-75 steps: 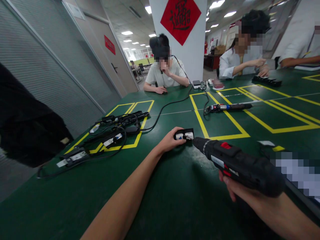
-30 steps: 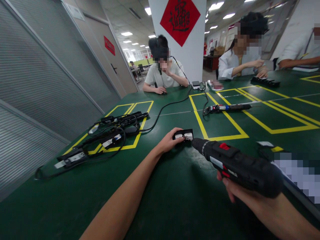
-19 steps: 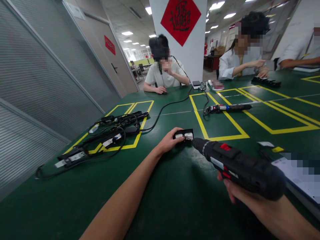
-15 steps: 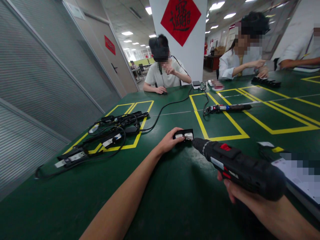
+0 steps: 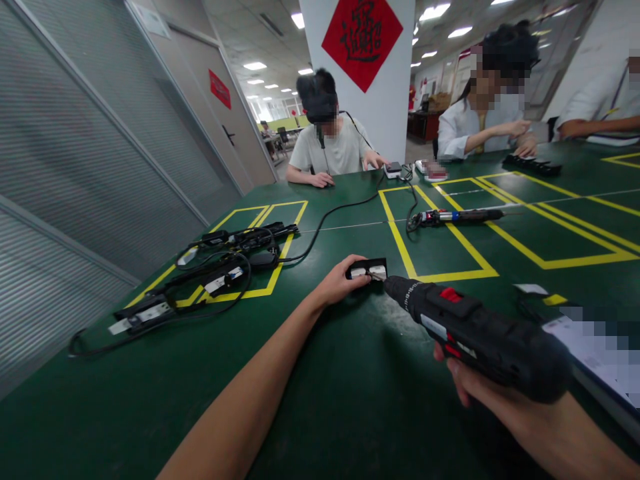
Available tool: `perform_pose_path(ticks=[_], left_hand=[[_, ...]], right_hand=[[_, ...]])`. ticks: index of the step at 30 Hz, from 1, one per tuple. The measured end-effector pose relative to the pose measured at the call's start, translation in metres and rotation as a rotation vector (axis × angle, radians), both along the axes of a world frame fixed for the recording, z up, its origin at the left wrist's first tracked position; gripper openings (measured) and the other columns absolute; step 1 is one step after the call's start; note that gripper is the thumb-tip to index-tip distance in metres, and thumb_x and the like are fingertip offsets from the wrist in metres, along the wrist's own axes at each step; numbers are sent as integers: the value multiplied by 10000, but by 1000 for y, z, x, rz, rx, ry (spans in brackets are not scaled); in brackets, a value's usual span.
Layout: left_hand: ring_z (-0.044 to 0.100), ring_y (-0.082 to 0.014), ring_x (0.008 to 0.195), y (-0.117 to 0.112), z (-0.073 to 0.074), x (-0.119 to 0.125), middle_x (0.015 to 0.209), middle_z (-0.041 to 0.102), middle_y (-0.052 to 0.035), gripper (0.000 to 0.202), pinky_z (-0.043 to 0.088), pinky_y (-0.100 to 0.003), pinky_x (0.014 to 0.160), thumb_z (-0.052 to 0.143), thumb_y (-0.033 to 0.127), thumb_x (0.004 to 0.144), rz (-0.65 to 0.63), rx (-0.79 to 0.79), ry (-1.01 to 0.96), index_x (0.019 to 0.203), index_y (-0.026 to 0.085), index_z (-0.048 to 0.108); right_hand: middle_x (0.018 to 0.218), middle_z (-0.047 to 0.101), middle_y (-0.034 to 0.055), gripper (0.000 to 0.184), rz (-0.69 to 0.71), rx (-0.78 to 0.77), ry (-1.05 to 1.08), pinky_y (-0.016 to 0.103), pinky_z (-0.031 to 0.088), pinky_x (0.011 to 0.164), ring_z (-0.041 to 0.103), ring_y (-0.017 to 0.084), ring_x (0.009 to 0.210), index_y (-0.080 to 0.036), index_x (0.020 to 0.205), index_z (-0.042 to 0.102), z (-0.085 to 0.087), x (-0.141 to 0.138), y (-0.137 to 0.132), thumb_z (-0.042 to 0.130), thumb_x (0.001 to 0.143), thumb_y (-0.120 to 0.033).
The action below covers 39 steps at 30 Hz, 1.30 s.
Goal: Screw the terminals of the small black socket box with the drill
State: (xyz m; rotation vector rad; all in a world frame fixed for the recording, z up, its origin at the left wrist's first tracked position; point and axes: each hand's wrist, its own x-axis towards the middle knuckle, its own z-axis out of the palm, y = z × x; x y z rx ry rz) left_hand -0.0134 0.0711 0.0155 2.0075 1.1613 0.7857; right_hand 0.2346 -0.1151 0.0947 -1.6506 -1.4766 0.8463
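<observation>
My left hand (image 5: 341,283) grips the left end of a small black housing with white inserts (image 5: 379,271), which rests on the green table (image 5: 320,387). In my right hand (image 5: 475,380) is a black cordless drill (image 5: 465,327) with red details, pointing left and away from me. Its bit reaches the white part of the housing, close to my left thumb; whether it sits on a screw is too small to tell. The drill's body hides most of my right fingers and its handle.
Left, black power strips with cables (image 5: 220,273) lie over yellow tape. Beyond the housing lies a pen-shaped electric screwdriver (image 5: 460,215) with a cord. At right is a blurred flat item (image 5: 590,353). Co-workers sit across the table, one by a black strip (image 5: 533,164).
The co-worker opposite has lowered a hand from near the face to the small box on the table. My hands, the drill and the housing hold almost the same place.
</observation>
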Motion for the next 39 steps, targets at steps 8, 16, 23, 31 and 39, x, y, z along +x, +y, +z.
perform_pose_path(ticks=[8,16,23,31,39], left_hand=[[599,-198,886,1,0,1,1035,622,-50,481,476,-320,802,640,387,758,-22,-22,-33,1181,194,517],[595,-196,878,1,-1,1,1029,622,-52,498,472,-316,793,651,374,750,-21,-3,-12,1194,195,514],[594,-205,909,1,-2,1,1061,619,-62,504,466,-333,831,660,352,737,-9,38,4,1195,193,522],[592,-208,943,-1,0,2,1094,610,-62,528,463,-328,855,662,305,716,-7,38,21,1209,187,514],[586,-193,903,-1,-1,4,1079,604,-60,527,465,-311,826,659,284,713,-19,59,19,1207,181,507]], right_hand=[[720,742,54,215,-72,-139,292,335,587,705,706,258,727,-230,615,685,-1,-4,-2,719,606,-442],[776,739,62,251,-28,-168,238,355,577,733,694,272,806,-249,483,599,2,-5,-3,695,604,-448],[574,704,56,417,-193,-54,262,342,585,631,686,245,600,-275,291,489,-39,-2,12,592,647,-463],[715,734,42,267,-20,-137,126,328,585,654,698,251,720,-264,476,634,-8,-1,0,646,666,-452],[665,715,37,285,42,-196,45,340,578,716,690,238,669,-266,514,651,-3,3,2,647,672,-503]])
